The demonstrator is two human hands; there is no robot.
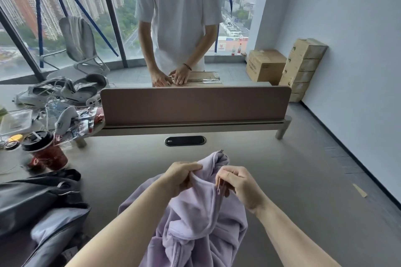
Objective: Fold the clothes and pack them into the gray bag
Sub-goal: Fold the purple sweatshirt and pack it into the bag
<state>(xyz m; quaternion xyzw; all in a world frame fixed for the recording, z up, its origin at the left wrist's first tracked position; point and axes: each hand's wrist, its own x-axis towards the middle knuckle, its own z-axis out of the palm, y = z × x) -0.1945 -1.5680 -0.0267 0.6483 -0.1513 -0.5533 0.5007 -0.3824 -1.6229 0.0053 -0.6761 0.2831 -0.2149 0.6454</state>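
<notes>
Your left hand (182,176) grips a fold of the lilac fleece garment (195,219) near its collar, fingers curled round the cloth. Your right hand (238,184) pinches the garment's edge just beside the zip pull (219,184), which shows between the fingers. The garment hangs bunched and unfolded from both hands, its lower part lying over the near edge of the bench (271,162).

The gray bag (36,212) lies on the bench at your left, mouth open, well apart from the garment. Behind the bag stands a red cup with a black lid (44,150), among cables and loose items.

A pink divider panel (195,105) crosses the far side of the bench. Beyond it, a person in a white T-shirt (178,11) presses both hands on a cardboard box (201,78). Stacked cartons (301,67) stand against the right wall.
</notes>
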